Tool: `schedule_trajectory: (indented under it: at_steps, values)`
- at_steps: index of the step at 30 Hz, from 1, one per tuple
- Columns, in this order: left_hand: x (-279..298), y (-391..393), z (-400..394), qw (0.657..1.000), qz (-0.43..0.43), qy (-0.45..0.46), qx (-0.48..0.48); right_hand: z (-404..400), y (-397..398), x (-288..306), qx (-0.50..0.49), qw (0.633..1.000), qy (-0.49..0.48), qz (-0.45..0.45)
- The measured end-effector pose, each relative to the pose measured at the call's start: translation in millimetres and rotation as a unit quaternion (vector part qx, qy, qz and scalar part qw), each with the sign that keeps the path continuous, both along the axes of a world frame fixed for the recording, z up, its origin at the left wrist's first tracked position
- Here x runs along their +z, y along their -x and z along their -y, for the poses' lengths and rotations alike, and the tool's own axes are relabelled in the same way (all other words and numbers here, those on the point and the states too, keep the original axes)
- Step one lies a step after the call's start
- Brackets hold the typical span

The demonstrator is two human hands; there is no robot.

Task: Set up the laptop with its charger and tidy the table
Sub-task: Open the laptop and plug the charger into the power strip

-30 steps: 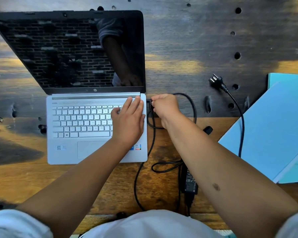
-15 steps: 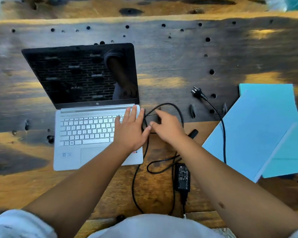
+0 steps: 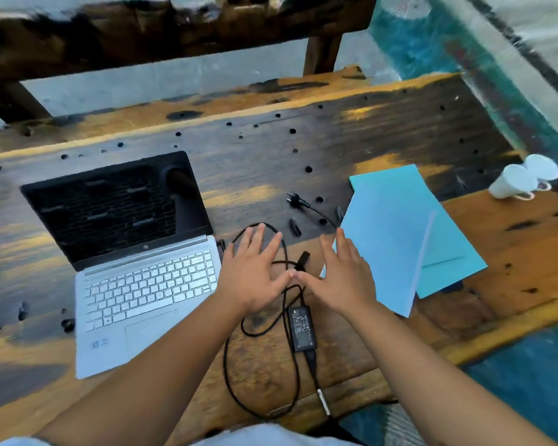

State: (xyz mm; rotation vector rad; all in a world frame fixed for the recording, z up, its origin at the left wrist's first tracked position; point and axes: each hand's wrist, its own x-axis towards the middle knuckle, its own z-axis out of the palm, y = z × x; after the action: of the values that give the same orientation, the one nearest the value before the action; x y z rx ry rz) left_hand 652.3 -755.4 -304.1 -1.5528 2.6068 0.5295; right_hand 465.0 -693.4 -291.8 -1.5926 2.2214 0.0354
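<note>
An open silver laptop with a dark screen sits at the left of the wooden table. Its black charger brick lies to the right of it, with cable looped around and a connector at the laptop's right edge. The wall plug lies loose farther back. My left hand hovers flat, fingers spread, over the cable loop. Beside it, my right hand is flat too, next to the light blue folders. The thumbs nearly touch. Neither hand holds anything.
Two white cups lie on their sides at the far right of the table. The table top has several round holes. A wooden bench stands beyond the far edge. Blue floor shows at the right.
My right hand has let go of the cable end by the laptop and moved right. My left hand has come off the keyboard. The view has pulled back and tilted.
</note>
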Motion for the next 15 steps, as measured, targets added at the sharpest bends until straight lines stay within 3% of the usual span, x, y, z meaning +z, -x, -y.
schedule_trajectory:
  at_steps: [8, 15]
  values:
    - [-1.5, 61.5, 7.3, 0.999, 0.004, -0.021, -0.041, -11.5, 39.4, -10.0, -0.052, 0.998, 0.005, 0.027]
    - [-35.4, 111.2, 37.7, 0.995, -0.001, -0.097, -0.033, 19.6, 73.9, -46.1, -0.092, 0.993, -0.031, 0.072]
